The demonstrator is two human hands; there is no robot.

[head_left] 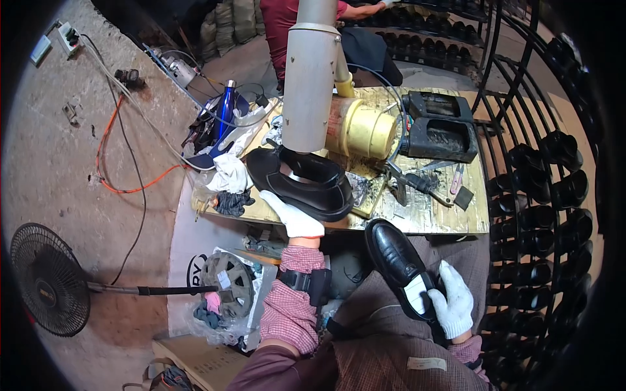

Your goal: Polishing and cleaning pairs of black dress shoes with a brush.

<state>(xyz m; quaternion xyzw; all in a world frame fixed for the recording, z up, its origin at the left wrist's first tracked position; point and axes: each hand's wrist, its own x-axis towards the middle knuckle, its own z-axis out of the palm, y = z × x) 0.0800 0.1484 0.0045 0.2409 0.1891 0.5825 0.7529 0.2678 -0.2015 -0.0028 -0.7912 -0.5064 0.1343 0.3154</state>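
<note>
My left hand [297, 218], in a white knit glove, grips the near side of a black leather shoe [336, 195]. That shoe is raised over the front of the worktable, its opening upward, just below the mouth of a wide grey pipe [305, 85]. Part of the left fingers is hidden beneath it. In my lap, a second shoe, a black loafer [391, 251] with a pale insole, points its toe toward the table. My right hand [454, 306], gloved in white too, closes round its heel end, thumb at the opening.
On the worktable [456, 218] are a yellow machine housing [372, 130], black cut-open containers [443, 140], a blue bottle [226, 107] and hand tools. Racks of black shoes [541, 221] stand at the right. A fan [49, 280] stands left. Another person [277, 39] works beyond the table.
</note>
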